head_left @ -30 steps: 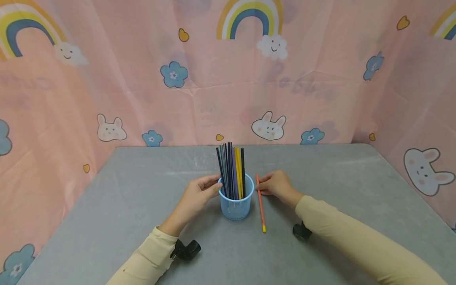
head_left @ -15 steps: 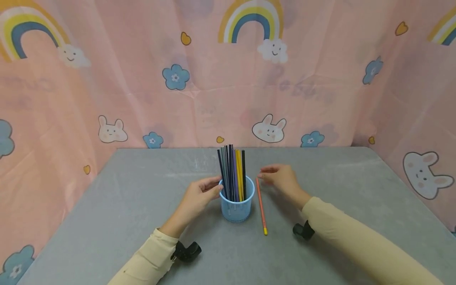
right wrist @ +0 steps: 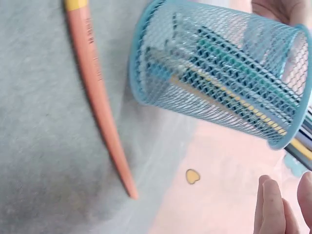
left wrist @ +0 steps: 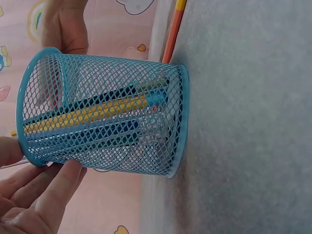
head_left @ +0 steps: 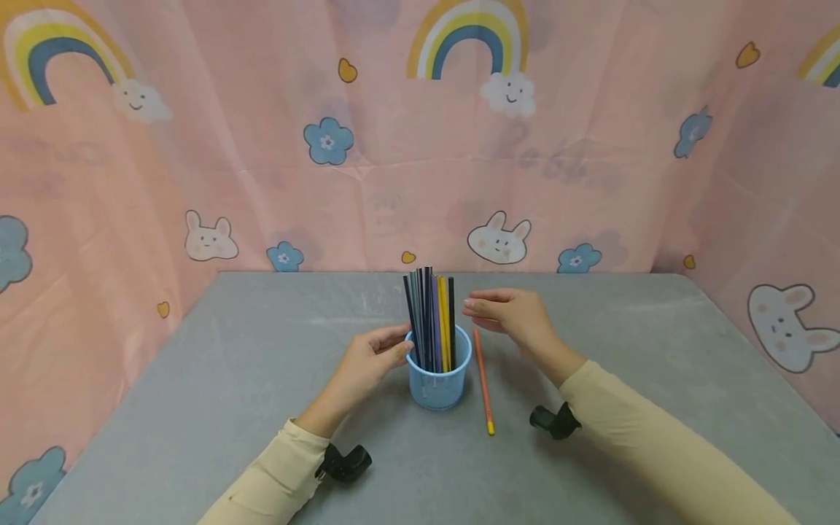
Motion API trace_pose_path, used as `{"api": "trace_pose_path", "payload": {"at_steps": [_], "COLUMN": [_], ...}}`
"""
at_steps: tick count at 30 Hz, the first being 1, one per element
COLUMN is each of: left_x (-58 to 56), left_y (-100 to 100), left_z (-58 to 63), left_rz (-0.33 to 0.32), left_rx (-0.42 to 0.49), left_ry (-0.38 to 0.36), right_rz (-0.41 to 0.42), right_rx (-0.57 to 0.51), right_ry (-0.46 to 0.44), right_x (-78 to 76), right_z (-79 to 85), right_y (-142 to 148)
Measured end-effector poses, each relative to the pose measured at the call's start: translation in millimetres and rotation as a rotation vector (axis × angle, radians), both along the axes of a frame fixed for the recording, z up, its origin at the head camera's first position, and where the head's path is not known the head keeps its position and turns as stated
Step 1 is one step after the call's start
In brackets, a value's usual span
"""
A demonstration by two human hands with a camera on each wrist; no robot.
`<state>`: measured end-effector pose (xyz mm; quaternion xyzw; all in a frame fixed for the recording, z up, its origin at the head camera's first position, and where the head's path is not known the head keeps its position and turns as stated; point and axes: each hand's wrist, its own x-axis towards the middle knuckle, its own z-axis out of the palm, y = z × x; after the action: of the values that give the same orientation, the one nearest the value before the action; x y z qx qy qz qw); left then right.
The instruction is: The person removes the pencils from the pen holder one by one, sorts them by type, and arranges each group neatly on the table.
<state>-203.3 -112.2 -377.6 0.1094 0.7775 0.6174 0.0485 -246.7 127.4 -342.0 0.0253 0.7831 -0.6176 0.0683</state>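
Observation:
A light blue mesh pencil cup (head_left: 437, 390) stands upright on the table, packed with dark, grey, purple and yellow pencils (head_left: 429, 317). My left hand (head_left: 361, 364) holds the cup at its left rim; the left wrist view shows the thumb at the rim and fingers (left wrist: 58, 190) against the mesh. Just right of the cup lies a coral pencil (head_left: 483, 383) with a yellow end, flat on the table. Over its far tip hovers my right hand (head_left: 515, 313), fingers extended toward the cup and holding nothing. In the right wrist view its fingertips (right wrist: 273, 200) are apart from the cup.
A grey table (head_left: 197, 408) spreads around the cup on all sides. Behind it hangs a pink cloth (head_left: 394, 197) with rainbows, bunnies and flowers. Black wrist cameras (head_left: 344, 463) sit below both sleeves.
My right hand has let go of the coral pencil, risen and moved farther back, its fingers toward the pencils. The coral pencil stays lying there. My left hand keeps its place on the cup.

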Motion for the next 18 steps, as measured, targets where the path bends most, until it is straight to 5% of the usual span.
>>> {"api": "trace_pose_path", "payload": {"at_steps": [18], "left_x": [-0.6], "left_y": [1], "left_z": [-1.1], "left_rz": [0.004], "left_rx": [0.006], "left_ry": [-0.004], "right_rz": [0.026], "right_rx": [0.023], "right_ry": [0.022], "right_x": [6.4], "right_z": [5.7], "right_y": [-18]}}
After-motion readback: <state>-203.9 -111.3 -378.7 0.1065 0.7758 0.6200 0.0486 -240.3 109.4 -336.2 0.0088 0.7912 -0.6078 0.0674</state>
